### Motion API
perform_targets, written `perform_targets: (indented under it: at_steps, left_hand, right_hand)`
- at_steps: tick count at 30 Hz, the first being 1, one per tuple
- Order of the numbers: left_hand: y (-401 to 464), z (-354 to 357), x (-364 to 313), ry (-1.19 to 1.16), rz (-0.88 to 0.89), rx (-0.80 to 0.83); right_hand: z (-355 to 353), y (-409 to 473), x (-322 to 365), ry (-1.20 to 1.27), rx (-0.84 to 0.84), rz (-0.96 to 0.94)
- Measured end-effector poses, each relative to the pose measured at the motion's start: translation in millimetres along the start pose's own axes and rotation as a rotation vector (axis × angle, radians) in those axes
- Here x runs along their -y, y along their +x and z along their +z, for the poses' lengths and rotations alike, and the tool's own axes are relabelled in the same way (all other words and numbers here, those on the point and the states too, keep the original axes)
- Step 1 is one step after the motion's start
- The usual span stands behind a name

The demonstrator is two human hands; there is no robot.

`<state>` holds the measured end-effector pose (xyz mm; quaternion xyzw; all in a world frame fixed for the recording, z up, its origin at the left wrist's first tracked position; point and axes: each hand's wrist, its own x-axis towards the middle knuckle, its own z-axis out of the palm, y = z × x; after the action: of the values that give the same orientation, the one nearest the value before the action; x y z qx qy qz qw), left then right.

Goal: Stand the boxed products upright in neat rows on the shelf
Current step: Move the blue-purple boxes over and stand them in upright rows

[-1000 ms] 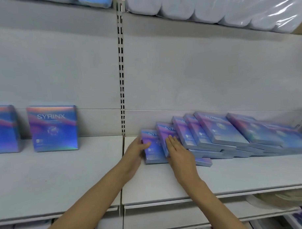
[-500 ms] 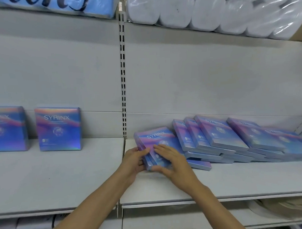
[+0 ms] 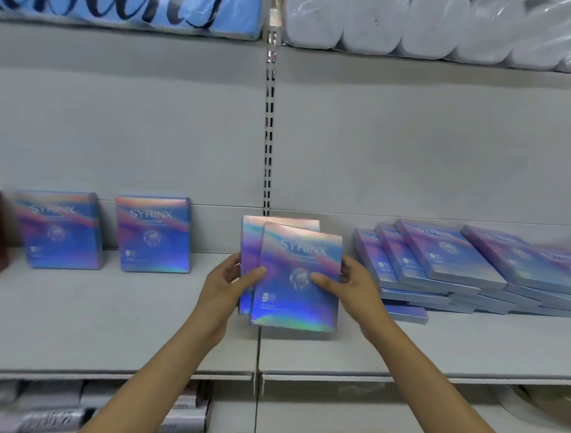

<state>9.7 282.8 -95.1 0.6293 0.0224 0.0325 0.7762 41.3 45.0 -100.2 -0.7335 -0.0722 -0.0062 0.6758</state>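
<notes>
I hold two boxes (image 3: 296, 280) upright above the shelf (image 3: 119, 319), fronts facing me, tops tilted slightly right; my left hand (image 3: 226, 288) and right hand (image 3: 351, 287) grip their side edges

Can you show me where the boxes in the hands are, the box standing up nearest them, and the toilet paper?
held boxes (image 3: 296, 280): head view, front box's face.
standing box (image 3: 153, 234): head view, front face.
toilet paper rolls (image 3: 432, 23): head view, wrapped pack, top shelf.
</notes>
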Motion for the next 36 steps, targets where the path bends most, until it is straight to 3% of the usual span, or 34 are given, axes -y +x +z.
perform_targets:
  at_steps: [9,19,36]
  left_hand:
    - [-0.4,-73.2,0.7,-0.023,0.056,-0.212]
    - [-1.5,-182.5,-10.4,-0.072,0.088,-0.466]
    - [3.0,-211.5,-3.8,-0.122,0.049,-0.297]
  right_hand:
    - [49.8,13.0,-2.8,0.180,0.065,0.009]
    - [95.9,72.3,4.8,0.254,-0.108,-0.056]
    - [130.1,113.3,-20.6,0.086,-0.182,-0.086]
